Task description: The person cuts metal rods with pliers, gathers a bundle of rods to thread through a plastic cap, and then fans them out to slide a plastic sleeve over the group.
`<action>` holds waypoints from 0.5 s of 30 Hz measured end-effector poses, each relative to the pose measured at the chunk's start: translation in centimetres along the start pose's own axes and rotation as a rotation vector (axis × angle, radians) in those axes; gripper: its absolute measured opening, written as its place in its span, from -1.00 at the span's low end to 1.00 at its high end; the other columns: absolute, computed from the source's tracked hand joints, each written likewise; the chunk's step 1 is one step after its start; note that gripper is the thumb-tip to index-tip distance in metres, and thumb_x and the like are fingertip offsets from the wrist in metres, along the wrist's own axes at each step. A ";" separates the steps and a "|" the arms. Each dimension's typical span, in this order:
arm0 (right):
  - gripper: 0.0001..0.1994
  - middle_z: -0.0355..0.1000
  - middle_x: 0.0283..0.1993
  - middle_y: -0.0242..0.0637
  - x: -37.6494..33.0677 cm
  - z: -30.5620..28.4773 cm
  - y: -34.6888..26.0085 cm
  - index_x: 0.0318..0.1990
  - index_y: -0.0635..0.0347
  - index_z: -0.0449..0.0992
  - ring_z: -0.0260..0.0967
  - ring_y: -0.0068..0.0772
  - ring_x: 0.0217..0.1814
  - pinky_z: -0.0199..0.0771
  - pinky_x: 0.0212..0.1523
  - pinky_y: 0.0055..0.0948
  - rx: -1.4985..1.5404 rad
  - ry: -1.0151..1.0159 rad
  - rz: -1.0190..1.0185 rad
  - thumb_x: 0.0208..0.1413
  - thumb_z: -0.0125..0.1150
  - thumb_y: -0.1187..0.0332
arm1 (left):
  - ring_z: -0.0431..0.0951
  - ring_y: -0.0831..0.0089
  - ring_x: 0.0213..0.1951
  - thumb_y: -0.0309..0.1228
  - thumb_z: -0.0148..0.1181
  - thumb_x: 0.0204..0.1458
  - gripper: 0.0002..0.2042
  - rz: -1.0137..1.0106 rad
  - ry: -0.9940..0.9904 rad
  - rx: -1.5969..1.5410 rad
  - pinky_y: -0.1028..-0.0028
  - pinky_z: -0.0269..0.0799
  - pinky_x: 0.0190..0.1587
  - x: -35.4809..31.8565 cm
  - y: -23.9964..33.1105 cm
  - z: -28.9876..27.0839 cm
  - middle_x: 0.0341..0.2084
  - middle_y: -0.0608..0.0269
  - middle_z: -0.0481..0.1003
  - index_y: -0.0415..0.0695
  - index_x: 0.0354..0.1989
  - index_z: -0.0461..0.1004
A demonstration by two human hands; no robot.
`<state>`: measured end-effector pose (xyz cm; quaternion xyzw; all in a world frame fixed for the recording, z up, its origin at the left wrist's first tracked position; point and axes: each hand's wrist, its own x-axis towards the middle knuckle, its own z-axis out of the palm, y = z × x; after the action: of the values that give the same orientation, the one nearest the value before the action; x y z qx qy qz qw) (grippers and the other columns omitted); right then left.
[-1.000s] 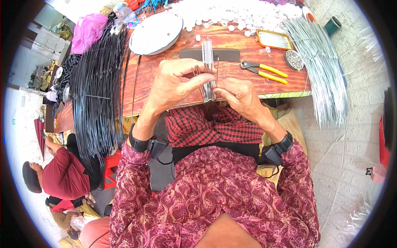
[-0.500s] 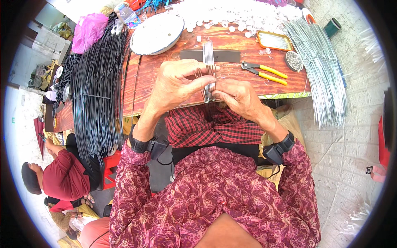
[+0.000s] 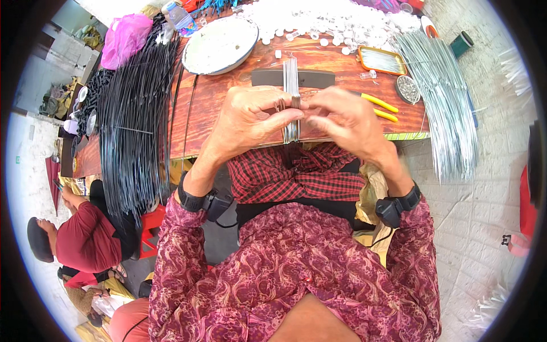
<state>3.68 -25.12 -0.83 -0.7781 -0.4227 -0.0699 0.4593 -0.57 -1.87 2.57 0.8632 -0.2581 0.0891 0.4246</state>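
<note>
The left hand [image 3: 239, 118] pinches the rods [image 3: 290, 74] between thumb and fingers, apparently to keep them flat and even. The right hand [image 3: 354, 122] is just beside their right edge, blurred; whether it pinches anything, I cannot tell. Beyond both hands, the rods' far part lies across a dark bar [image 3: 265, 77] on the surface [image 3: 208, 91], which perhaps props them. Past the right hand are pliers [image 3: 380, 102], seemingly within easy reach; farther right, silver wires [image 3: 439, 102]. Left of the left hand hang black strands [image 3: 137, 97], probably kept apart by colour.
</note>
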 end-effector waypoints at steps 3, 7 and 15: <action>-0.72 0.50 -0.31 -0.25 1.7 -1.9 -1.7 -0.10 0.20 0.63 0.50 -0.39 -0.34 0.48 -0.36 -0.41 0.072 0.083 -0.051 0.02 0.44 0.36 | 0.68 0.50 -0.33 -0.55 0.36 0.05 -0.87 0.006 0.023 -0.038 0.52 0.58 -0.28 -0.2 -0.1 0.1 -0.34 0.15 0.67 -0.30 -0.24 0.65; -0.77 0.46 -0.35 -0.29 3.1 -1.9 -3.6 -0.15 0.17 0.65 0.44 -0.42 -0.38 0.44 -0.37 -0.42 0.018 0.084 -0.090 0.01 0.45 0.38 | 0.67 0.42 -0.37 -0.53 0.36 0.03 -0.82 0.047 0.007 0.056 0.48 0.55 -0.32 -0.1 -0.1 -0.1 -0.36 0.10 0.65 -0.28 -0.18 0.65; -0.85 0.45 -0.40 -0.30 3.8 -0.7 -3.0 -0.23 0.17 0.67 0.43 -0.40 -0.39 0.40 -0.38 -0.42 0.067 0.117 -0.160 0.01 0.41 0.43 | 0.68 0.30 -0.33 -0.46 0.39 0.01 -0.71 0.114 -0.009 0.066 0.41 0.55 -0.27 0.0 -0.6 0.0 -0.29 0.05 0.66 -0.25 -0.08 0.63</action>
<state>4.09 -22.79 3.44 -0.7206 -0.4579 -0.1375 0.5022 -0.23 -1.55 2.18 0.8611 -0.3056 0.1179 0.3889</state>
